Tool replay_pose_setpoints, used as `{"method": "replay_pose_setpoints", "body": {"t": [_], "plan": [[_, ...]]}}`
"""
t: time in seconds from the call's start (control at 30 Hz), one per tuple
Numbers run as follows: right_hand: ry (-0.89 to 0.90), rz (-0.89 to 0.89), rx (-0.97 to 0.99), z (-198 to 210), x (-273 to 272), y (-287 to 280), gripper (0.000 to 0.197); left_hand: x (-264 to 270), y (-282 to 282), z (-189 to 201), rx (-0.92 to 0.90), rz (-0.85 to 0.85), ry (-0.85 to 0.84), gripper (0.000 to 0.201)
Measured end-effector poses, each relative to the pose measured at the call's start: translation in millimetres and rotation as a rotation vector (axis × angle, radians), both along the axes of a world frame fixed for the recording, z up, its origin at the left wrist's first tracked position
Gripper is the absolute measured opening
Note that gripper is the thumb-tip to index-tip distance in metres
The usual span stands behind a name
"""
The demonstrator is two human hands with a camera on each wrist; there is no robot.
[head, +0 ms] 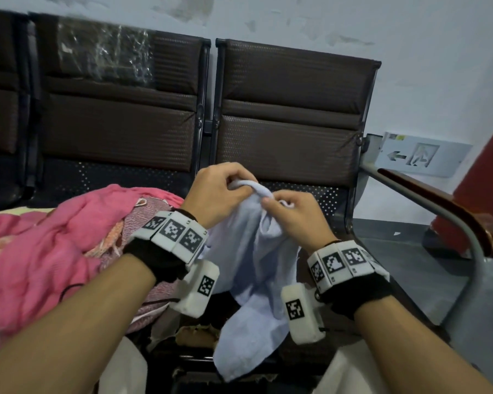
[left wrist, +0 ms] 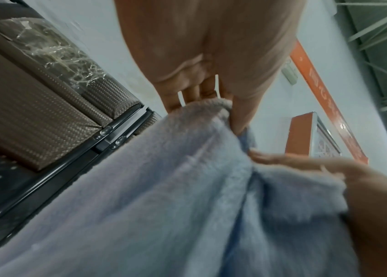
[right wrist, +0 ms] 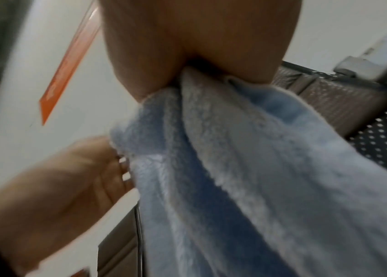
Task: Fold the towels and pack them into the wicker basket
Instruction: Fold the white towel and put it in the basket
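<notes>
A pale blue towel (head: 254,274) hangs in the air in front of the chairs, bunched at its top edge. My left hand (head: 225,189) grips the rolled top edge with curled fingers. My right hand (head: 285,211) pinches the same edge just to the right, close beside the left. In the left wrist view the blue towel (left wrist: 163,196) fills the lower frame under my left hand (left wrist: 201,97). In the right wrist view the towel (right wrist: 247,168) hangs from my right hand (right wrist: 199,71). A brown woven edge (head: 197,335) shows below the towel; I cannot tell whether it is the basket.
A heap of pink towels (head: 40,251) lies on the seat at the left. Two dark brown padded chairs (head: 291,109) stand against the white wall. A metal armrest with a wooden top (head: 439,200) runs along the right. My knees in light trousers (head: 120,371) are at the bottom.
</notes>
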State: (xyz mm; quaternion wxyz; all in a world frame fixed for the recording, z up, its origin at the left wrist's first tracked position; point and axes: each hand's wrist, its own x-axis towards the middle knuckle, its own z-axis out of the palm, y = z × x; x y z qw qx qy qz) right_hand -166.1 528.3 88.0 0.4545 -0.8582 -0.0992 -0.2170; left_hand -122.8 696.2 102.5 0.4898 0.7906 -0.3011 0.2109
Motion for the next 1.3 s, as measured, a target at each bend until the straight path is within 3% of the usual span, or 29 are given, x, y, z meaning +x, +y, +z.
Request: {"method": "replay_pose_setpoints", "body": {"t": [0.07, 0.23, 0.37, 0.43, 0.5, 0.63, 0.77, 0.87, 0.97, 1.07, 1.17, 1.3], "plan": [[-0.017, -0.062, 0.141, 4, 5, -4, 0.025, 5, -1, -6, 0.010, -0.006, 0.051, 0.004], [-0.106, -0.251, 0.542, 11, 18, -22, 0.033, 21, 8, -22, 0.246, -0.035, 0.142, 0.024], [-0.035, -0.374, 0.829, 6, 24, -41, 0.025, 30, 28, -38, 0.572, 0.003, 0.250, 0.034], [0.011, -0.401, 0.760, 1, 24, -41, 0.019, 29, 30, -41, 0.627, 0.003, 0.263, 0.038], [-0.011, -0.352, 0.670, -4, 23, -34, 0.005, 24, 26, -35, 0.538, -0.009, 0.212, 0.040], [-0.049, -0.096, 0.371, -11, 20, -14, 0.034, 9, 10, -14, 0.309, -0.079, 0.065, 0.046], [0.174, 0.265, 0.118, -14, 9, 1, 0.026, -1, 7, -6, 0.099, -0.119, 0.099, 0.051], [0.202, 0.338, -0.022, -17, 3, 1, 0.031, -2, 8, -5, 0.025, -0.111, 0.111, 0.051], [0.145, 0.218, 0.086, -12, 2, -6, 0.033, 2, 13, -7, 0.004, -0.136, 0.169, 0.043], [0.102, 0.092, 0.325, -5, 2, -14, 0.035, 5, 18, -12, 0.172, -0.145, 0.174, 0.024], [0.032, -0.018, 0.420, 0, -2, -17, 0.037, 3, 19, -20, 0.342, -0.157, 0.207, 0.027], [-0.025, -0.093, 0.496, 2, -3, -23, 0.036, -2, 16, -22, 0.385, -0.126, 0.244, 0.032]]}}
